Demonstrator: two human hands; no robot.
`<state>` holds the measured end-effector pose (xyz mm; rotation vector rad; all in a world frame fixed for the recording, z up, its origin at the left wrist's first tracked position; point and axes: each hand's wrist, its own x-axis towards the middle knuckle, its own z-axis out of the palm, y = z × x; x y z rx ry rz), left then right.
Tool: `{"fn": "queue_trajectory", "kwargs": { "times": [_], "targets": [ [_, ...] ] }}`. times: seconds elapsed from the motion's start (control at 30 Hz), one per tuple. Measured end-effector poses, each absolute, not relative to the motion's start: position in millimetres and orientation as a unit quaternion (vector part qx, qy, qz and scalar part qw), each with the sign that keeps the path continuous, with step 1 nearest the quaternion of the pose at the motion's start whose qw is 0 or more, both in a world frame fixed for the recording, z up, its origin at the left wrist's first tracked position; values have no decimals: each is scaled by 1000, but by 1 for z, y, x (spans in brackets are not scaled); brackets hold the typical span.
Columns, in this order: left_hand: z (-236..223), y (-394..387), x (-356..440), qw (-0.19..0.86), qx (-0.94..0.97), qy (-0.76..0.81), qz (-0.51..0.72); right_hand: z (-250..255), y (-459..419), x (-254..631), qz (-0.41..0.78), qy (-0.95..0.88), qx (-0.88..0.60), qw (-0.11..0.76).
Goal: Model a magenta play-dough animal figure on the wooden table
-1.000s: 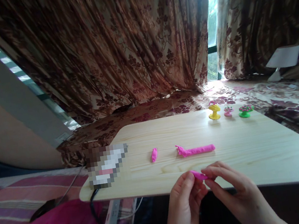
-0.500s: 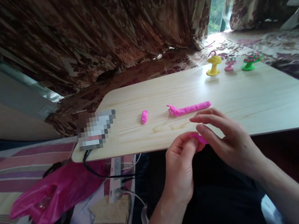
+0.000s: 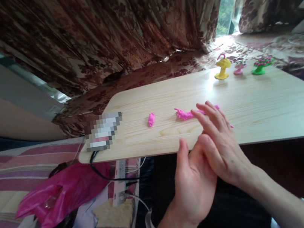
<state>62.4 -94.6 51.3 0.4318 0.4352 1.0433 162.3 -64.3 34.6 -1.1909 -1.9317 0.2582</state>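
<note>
My left hand (image 3: 195, 183) lies palm up in front of the table's near edge, thumb apart, its fingers mostly covered by the other hand. Across it my right hand (image 3: 223, 141) is laid flat, fingers stretched out. A tiny tip of pink modelling clay (image 3: 232, 126) peeks out past the right hand's outer edge; the rest of that piece is hidden between the hands. Just beyond the fingers, partly covered, lies a long pink clay roll (image 3: 185, 114) with a lumpy, frilled left end. A small pink clay lump (image 3: 151, 119) rests farther left.
Toward the back right of the pale wooden table (image 3: 127, 102) stand a yellow clay figure (image 3: 222, 70), a small pink one (image 3: 238, 68) and a green one with pink dots (image 3: 259, 66). A blurred-out device (image 3: 104, 131) with a black cable sits at the left end.
The left hand has turned from a pinch to palm up. My right hand has come down over it, and the pink piece is now mostly out of sight between them.
</note>
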Motion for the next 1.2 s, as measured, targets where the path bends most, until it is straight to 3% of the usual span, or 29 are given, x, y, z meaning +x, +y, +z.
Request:
{"fn": "queue_trajectory", "kwargs": {
  "times": [0.13, 0.3, 0.47, 0.63, 0.8, 1.03, 1.2],
  "targets": [
    [57, -94, 55, 822, 156, 210, 506, 39, -65, 153, 96, -829, -417, 360],
    [55, -98, 55, 820, 159, 222, 504, 49, -51, 156, 91, -796, -459, 383],
    [56, -91, 51, 794, 158, 231, 540, 45, -64, 147, 87, -869, -368, 319],
    [60, -93, 56, 823, 160, 168, 519, 49, -52, 151, 85, -814, -469, 332],
    [59, -88, 52, 803, 137, 182, 550, 50, -65, 151, 78, -880, -353, 307],
    [56, -87, 69, 799, 188, 195, 536, 53, -28, 165, 82, -752, -520, 396],
    [42, -80, 69, 743, 203, 307, 559, 53, -32, 173, 234, -703, -494, 455]
  ]
}}
